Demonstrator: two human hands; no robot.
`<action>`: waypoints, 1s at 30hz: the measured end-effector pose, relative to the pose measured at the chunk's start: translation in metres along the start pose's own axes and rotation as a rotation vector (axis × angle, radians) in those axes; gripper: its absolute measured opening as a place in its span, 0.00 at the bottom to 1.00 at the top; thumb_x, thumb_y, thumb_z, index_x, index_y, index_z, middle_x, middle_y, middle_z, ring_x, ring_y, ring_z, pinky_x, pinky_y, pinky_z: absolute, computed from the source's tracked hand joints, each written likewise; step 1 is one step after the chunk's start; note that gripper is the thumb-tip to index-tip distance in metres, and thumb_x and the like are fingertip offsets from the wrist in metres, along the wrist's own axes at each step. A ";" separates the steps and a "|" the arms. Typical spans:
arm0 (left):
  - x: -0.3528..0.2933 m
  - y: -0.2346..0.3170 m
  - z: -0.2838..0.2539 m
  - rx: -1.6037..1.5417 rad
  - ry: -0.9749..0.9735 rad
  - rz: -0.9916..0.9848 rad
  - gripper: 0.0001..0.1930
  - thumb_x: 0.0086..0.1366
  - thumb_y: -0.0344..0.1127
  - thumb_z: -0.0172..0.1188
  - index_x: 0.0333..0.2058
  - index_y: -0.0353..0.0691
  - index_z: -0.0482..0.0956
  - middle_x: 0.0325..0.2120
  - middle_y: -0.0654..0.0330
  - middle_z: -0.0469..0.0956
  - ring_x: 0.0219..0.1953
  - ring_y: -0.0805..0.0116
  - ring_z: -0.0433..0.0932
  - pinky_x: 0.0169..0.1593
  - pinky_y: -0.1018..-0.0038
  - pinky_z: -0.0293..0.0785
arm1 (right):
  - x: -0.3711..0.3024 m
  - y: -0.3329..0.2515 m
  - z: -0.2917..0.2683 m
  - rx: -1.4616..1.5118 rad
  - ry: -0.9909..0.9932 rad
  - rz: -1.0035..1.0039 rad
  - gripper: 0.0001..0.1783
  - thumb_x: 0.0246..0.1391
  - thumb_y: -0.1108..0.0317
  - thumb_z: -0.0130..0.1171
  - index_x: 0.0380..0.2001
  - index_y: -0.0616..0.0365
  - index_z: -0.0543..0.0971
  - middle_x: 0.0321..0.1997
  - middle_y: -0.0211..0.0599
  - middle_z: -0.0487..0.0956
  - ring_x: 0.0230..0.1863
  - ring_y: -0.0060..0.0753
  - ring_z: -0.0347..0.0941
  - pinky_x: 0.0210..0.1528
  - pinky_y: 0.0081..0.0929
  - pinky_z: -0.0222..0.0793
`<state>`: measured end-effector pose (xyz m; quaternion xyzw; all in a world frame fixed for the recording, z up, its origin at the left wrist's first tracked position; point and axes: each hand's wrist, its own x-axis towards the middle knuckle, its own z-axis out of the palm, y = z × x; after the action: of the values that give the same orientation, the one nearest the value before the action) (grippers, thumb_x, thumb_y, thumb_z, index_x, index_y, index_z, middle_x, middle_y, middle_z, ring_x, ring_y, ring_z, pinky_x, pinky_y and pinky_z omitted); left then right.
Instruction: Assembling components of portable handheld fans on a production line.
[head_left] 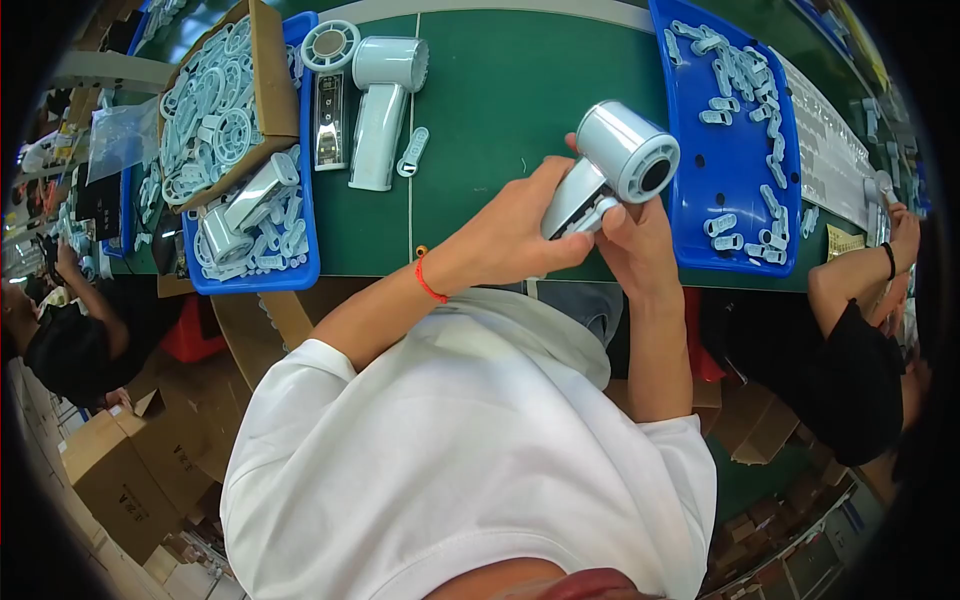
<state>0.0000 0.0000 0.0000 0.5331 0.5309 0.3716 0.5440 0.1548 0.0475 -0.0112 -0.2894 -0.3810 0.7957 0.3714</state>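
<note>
A pale blue-white handheld fan [622, 140], shaped like a hair dryer, is held up over the near part of the table. My left hand [520, 220] is wrapped round its handle. My right hand [640, 240] grips it from the right, under the round head. The thumb of that hand presses a small pale oval piece [597, 214] at the handle's dark open side. How far the piece sits in the handle cannot be made out. Fingers behind the handle are mostly hidden.
On the green table [480, 90] lie another fan body [382, 110], a fan half with a round grille [331, 95] and a loose oval piece [412, 152]. A blue tray [700, 200] holds small pieces. Left are a blue bin [311, 240] and cardboard box [275, 70]. Co-workers sit both sides.
</note>
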 end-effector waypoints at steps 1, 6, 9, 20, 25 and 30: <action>0.000 -0.002 0.001 0.018 0.004 0.063 0.28 0.49 0.37 0.59 0.48 0.33 0.62 0.31 0.54 0.74 0.31 0.63 0.74 0.37 0.71 0.70 | 0.000 -0.003 0.003 0.051 -0.030 0.024 0.48 0.38 0.59 0.70 0.59 0.61 0.55 0.59 0.47 0.63 0.58 0.43 0.62 0.58 0.39 0.61; -0.002 0.000 0.000 0.069 0.054 0.206 0.28 0.47 0.38 0.60 0.46 0.32 0.64 0.30 0.53 0.73 0.29 0.63 0.74 0.35 0.72 0.69 | -0.002 -0.010 0.011 0.172 -0.064 0.084 0.44 0.34 0.71 0.69 0.57 0.61 0.58 0.56 0.46 0.66 0.56 0.38 0.64 0.55 0.35 0.64; -0.003 0.007 0.001 0.078 0.089 0.220 0.27 0.47 0.38 0.60 0.45 0.32 0.66 0.28 0.53 0.73 0.28 0.64 0.74 0.34 0.73 0.70 | -0.002 -0.005 0.011 0.162 -0.054 0.020 0.45 0.32 0.69 0.71 0.56 0.61 0.60 0.54 0.46 0.68 0.54 0.38 0.65 0.54 0.35 0.65; -0.006 -0.003 -0.006 -0.319 -0.006 -0.015 0.29 0.50 0.38 0.60 0.48 0.31 0.62 0.31 0.51 0.74 0.30 0.60 0.76 0.34 0.72 0.72 | 0.002 0.000 0.024 0.036 0.016 0.007 0.54 0.29 0.50 0.73 0.57 0.63 0.57 0.57 0.44 0.65 0.55 0.36 0.64 0.55 0.33 0.64; -0.006 -0.007 0.006 0.260 0.213 0.369 0.40 0.45 0.31 0.64 0.56 0.32 0.52 0.49 0.43 0.57 0.49 0.53 0.64 0.50 0.65 0.64 | 0.004 0.008 0.021 -0.368 0.111 -0.023 0.43 0.38 0.58 0.69 0.55 0.65 0.60 0.56 0.44 0.66 0.57 0.34 0.62 0.57 0.31 0.58; -0.021 -0.018 -0.024 0.126 0.463 0.258 0.27 0.50 0.27 0.59 0.51 0.36 0.64 0.44 0.53 0.63 0.39 0.66 0.69 0.45 0.73 0.68 | 0.008 -0.004 0.006 -0.442 0.094 -0.662 0.24 0.44 0.68 0.64 0.44 0.60 0.68 0.35 0.31 0.68 0.41 0.29 0.65 0.51 0.36 0.62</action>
<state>-0.0298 -0.0184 -0.0104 0.5302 0.5908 0.5160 0.3219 0.1474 0.0538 -0.0059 -0.2601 -0.5983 0.5176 0.5537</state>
